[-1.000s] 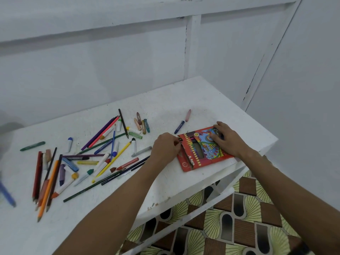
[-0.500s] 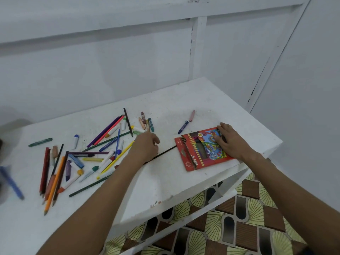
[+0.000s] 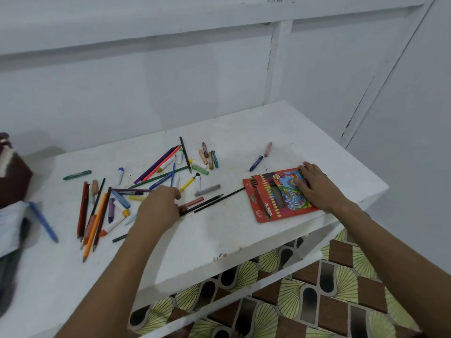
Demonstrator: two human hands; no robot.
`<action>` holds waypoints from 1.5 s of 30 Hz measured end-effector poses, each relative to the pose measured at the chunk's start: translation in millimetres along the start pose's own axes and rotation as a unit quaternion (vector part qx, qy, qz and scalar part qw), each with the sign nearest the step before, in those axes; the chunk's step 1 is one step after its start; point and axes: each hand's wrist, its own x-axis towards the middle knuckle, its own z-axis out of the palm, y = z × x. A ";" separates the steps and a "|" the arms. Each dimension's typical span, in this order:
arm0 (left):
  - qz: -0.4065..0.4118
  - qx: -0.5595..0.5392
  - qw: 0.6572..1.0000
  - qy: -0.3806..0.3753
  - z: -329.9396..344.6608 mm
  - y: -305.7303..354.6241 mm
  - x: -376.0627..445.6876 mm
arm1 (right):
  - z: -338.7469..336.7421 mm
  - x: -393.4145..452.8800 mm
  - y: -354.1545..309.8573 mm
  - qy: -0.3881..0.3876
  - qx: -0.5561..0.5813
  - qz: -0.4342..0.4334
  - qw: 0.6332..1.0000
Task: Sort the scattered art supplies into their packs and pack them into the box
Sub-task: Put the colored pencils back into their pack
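The loose pencils (image 3: 156, 164) lie scattered across the left half of the white table (image 3: 219, 235), mixed with stubby crayons (image 3: 207, 156) and capped markers (image 3: 197, 181). I judge them light, stiff and smooth, apt to roll, so I would pinch each one near the middle of its shaft rather than at the brittle tip. Two dark pencils (image 3: 210, 202) lie slantwise between the pile and the red pencil pack (image 3: 275, 198), near the right end of the table. My left hand (image 3: 158, 207) is over the near ends of those pencils with fingers curled down; whether it grips one I cannot tell. My right hand (image 3: 314, 186) lies flat on the pack, fingers straight, pinning it down. The thin card pack will likely bend and skid unless held. A brown box (image 3: 12, 176) shows at the far left edge.
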 end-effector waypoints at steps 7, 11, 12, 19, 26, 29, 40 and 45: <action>0.013 -0.028 0.999 -0.019 5.0 -32.9 -8.3 | 1.1 0.3 -6.5 -0.001 0.006 -0.004 1.000; 0.036 -0.037 0.999 -0.002 3.7 -38.1 -14.0 | 3.0 1.5 -18.0 0.001 0.010 -0.012 1.000; 0.036 -0.040 0.998 0.010 3.0 -40.4 -16.2 | 3.5 1.4 -20.7 0.001 0.011 -0.012 1.000; 0.060 0.000 0.998 -0.001 9.1 -47.1 -35.5 | 5.6 3.1 -28.3 -0.002 0.014 -0.011 1.000; 0.042 -0.005 0.999 -0.033 5.5 -43.3 -33.4 | 9.7 7.4 -39.1 -0.002 0.022 -0.021 1.000; 0.050 -0.001 0.997 -0.051 3.0 -40.8 -29.4 | 10.5 7.9 -42.6 -0.001 0.025 -0.023 0.999; 0.046 -0.029 0.998 0.018 -18.8 -32.7 -14.4 | 19.9 7.2 -49.2 0.042 0.025 -0.045 0.998; 0.034 -0.153 0.979 0.129 -35.7 1.4 -7.5 | 28.2 5.4 -71.2 0.072 0.035 -0.068 0.994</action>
